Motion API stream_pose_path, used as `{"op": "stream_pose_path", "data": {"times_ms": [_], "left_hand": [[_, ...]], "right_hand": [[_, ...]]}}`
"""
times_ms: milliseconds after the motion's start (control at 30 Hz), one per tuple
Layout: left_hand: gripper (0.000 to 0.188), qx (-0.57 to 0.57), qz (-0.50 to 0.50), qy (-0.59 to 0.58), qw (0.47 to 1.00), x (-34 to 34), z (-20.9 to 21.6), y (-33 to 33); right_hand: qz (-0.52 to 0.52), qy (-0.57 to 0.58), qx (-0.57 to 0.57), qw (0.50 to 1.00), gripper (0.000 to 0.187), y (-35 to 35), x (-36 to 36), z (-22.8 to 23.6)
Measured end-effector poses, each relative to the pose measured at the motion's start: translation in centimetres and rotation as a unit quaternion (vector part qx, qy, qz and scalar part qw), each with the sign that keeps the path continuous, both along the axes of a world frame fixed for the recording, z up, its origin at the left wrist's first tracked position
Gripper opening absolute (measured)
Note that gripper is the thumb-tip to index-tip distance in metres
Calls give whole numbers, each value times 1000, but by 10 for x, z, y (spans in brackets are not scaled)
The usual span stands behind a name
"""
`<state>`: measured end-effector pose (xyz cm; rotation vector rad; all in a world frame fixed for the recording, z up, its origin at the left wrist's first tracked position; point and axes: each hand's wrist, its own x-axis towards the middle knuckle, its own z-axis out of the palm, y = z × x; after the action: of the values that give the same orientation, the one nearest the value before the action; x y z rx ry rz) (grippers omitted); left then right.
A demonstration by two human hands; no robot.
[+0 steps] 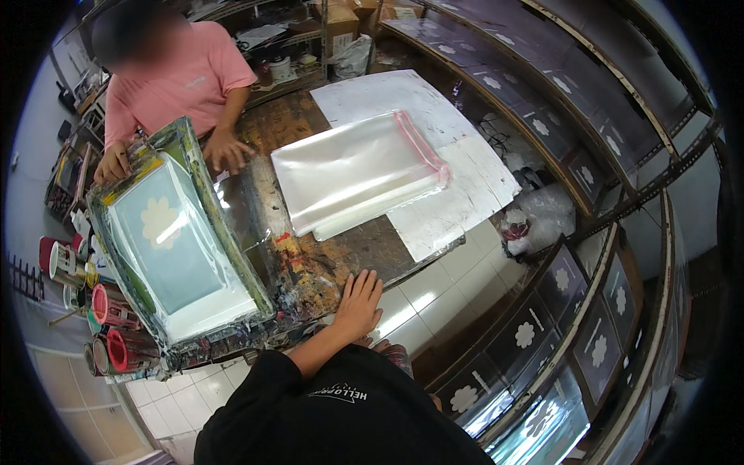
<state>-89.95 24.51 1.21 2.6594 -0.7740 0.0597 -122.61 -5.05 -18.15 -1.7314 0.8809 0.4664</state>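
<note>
One hand, the left hand (359, 304), lies flat on the edge of the worktable (353, 252) in the head view, grasping nothing; the hidden right hand's grip cannot be told. Beyond, stacked clear bags (349, 170) lie partly on white board (469, 174).

White square tiles cover the floor (457, 294), and look at that bright glare bouncing off them! Tiered racks (604, 66) sweep down the right side, a pale wall (697, 217) beyond. At the back, a crowded shelf (325, 46); left, a bluish-white wall (37, 132), tan panels (77, 418) below.
</note>
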Motion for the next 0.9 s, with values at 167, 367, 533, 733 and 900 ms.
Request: {"op": "stream_pose_path", "data": {"times_ms": [167,367,533,733,900], "left_hand": [[74,44,-10,-17,999,-1,-2,5],[74,52,-13,-7,999,4,2,2],[71,-22,-12,4,1000,3,-1,3],[69,-185,16,2,983,12,27,13],[74,-107,111,-183,971,47,105,25]], "right_hand": [[-97,40,46,993,17,-15,52,18],[-102,-6,60,993,12,-36,99,-14],[-20,-18,26,999,13,-41,112,-35],[8,1,-16,1000,19,-22,103,-8],[-47,30,-4,998,22,-13,74,18]]}}
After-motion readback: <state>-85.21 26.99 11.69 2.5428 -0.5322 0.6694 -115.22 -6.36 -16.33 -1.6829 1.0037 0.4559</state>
